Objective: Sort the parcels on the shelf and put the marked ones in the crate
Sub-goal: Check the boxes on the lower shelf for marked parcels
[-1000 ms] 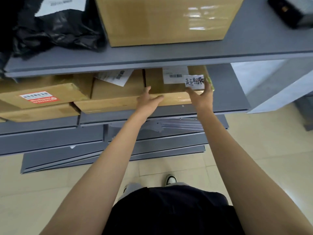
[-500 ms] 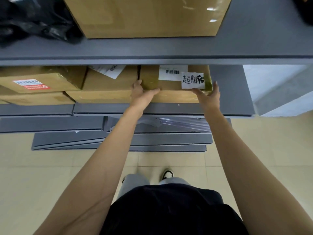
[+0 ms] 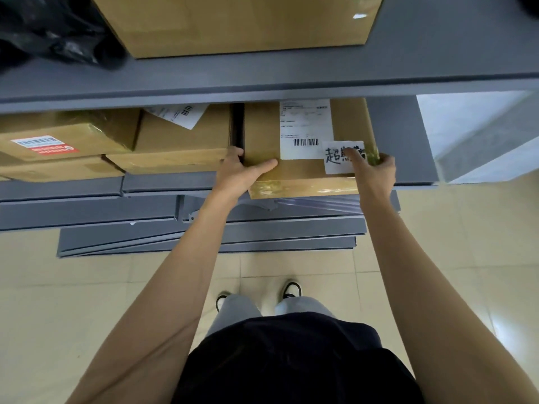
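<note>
Grey metal shelving [image 3: 262,83] fills the upper part of the head view, two boards deep, with more flat grey panels [image 3: 204,237] stacked on the cream tiled floor [image 3: 58,301] beneath. On the top board, a big brown cardboard carton [image 3: 233,21] sits beside a crumpled black plastic bag [image 3: 52,27]. Down on the lower board, a row of parcels: at far left a taped brown box with a red-and-white sticker [image 3: 58,135], next to it a plain brown box with a loose white slip on top [image 3: 180,141], and at the right, the one in play, a flat brown cardboard parcel with a printed barcode label [image 3: 262,132] and a white handwritten tag [image 3: 338,161] stuck on its near right corner.

That marked parcel juts out past the front lip of the lower board, its taped front edge overhanging. The left hand [image 3: 239,173] is clamped on the near left corner, thumb laid flat across the top face, fingers tucked down into the dark gap between this parcel and its neighbour. The right hand [image 3: 376,170] grips the near right corner, thumb pressing right on the handwritten tag and covering part of the writing, fingers curled round the right side. So the parcel sits squarely between the two hands, both bare forearms stretched forward. Below, dark shirt, grey trousers, two black-and-white shoes [image 3: 288,290] on the tiles.
</note>
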Motion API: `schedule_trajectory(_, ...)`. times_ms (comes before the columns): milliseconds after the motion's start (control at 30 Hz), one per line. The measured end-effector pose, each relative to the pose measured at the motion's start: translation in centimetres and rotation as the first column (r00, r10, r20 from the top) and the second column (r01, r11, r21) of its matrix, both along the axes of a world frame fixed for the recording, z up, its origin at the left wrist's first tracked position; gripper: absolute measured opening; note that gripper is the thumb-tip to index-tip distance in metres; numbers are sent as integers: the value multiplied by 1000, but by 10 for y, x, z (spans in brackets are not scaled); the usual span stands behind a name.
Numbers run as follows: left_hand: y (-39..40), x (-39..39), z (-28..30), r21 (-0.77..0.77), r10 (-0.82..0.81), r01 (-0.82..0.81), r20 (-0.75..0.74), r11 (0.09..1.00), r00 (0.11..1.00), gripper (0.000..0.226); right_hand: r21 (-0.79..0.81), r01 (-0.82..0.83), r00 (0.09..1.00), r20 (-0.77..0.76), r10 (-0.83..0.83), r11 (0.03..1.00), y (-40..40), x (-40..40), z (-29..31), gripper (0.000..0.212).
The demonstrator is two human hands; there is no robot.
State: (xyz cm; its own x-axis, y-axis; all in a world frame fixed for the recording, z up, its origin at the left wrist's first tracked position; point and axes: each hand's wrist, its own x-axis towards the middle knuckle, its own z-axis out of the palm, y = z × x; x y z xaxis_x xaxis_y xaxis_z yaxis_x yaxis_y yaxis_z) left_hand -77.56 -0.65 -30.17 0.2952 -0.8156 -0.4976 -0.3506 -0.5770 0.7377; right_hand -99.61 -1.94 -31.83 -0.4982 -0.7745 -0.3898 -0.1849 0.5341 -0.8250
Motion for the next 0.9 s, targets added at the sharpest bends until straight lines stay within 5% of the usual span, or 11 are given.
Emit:
schedule_trajectory(567, 56, 27, 22, -164, -403, 384, -108, 909, 909, 74, -160, 467, 884, 50, -465, 870, 148, 44, 22, 55)
schedule_trajectory(700, 75, 34, 25, -184, -588, 568, -81, 802, 805, 88, -197, 639, 768, 108, -631, 744, 213, 72, 19, 51)
schedule_trajectory(900, 121, 6, 25, -186, -845, 825, -82, 534, 528, 87, -189, 859, 504, 144, -852, 476, 318, 102, 15, 56)
